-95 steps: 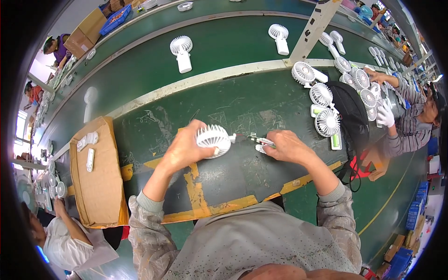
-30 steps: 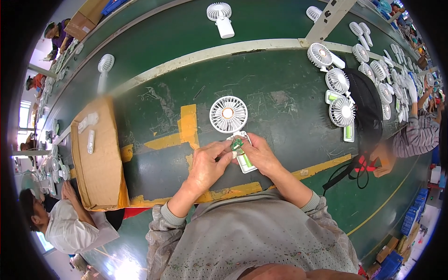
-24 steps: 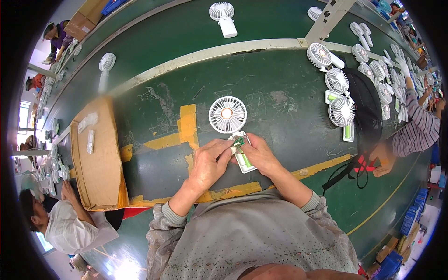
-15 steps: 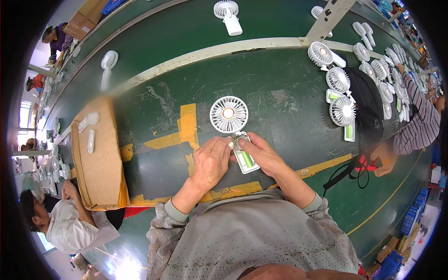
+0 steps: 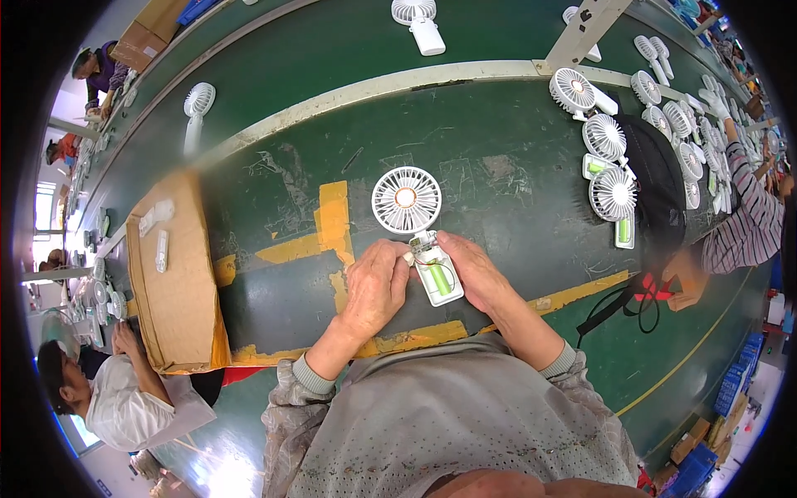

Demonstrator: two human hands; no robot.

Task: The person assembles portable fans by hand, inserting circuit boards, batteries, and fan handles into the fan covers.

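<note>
A white handheld fan (image 5: 406,199) lies on the dark worktop in front of me, its round grille pointing away. Its handle (image 5: 449,297) is uncovered and shows a green battery (image 5: 438,279), thin wires and a small circuit board (image 5: 422,241). My right hand (image 5: 476,274) grips the handle along its right side, thumb near the top by the board. On the other side my left hand (image 5: 371,286) is closed, thumb and fingertips pinching a small white connector (image 5: 408,259) at the handle's upper left edge. Its other fingers curl beneath and are partly hidden.
To the left sits a shallow cardboard tray (image 5: 178,299) holding white plastic pieces. Several fans lie at the right beside a black bag (image 5: 656,183). Beyond a pale rail, a green conveyor (image 5: 315,62) carries fans. Co-workers sit at both sides.
My right thumb has shifted from over the handle's inside to its upper right edge, uncovering more wire. Fans on the conveyor have moved a little to the right.
</note>
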